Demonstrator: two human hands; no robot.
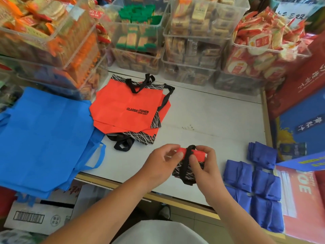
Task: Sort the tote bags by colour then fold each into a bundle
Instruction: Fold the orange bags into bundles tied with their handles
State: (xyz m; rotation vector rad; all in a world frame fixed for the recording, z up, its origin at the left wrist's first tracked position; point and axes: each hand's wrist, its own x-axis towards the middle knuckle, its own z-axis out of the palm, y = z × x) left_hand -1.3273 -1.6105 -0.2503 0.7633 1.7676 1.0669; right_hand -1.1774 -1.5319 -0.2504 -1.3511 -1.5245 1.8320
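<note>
While both hands are pinching the soft, light red bundle (190,162) near the counter's (211,117) front edge, left hand (162,163) and right hand (204,166) are likely cinching its black strap (186,160), the best hold.

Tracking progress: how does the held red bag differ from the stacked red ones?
The red fabric tote bundle is folded, black strap wrapped round; the stacked red fabric tote bags lie flat, straps loose. The left hand and right hand grip the bundle, not the stack. Shared: black patterned trim.
</note>
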